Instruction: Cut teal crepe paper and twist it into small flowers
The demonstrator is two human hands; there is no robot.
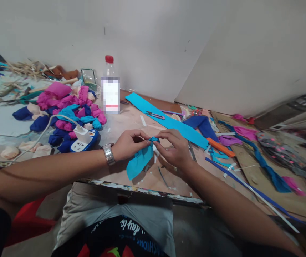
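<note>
My left hand and my right hand meet over the front of the table, fingertips pinched together. Between them is a turquoise fabric piece, gathered into a small bunch at the top where both hands grip it. Its loose flat end hangs down below my left fingers. Behind the hands lies a long turquoise fabric strip, with thread snips resting on it. An orange-handled cutter sits to the right of my right hand.
On the left are a heap of pink, blue and turquoise fabric pieces and a white-and-blue power socket with a plugged cable. A phone leans before a red-capped bottle. Blue and white strips cross the right side.
</note>
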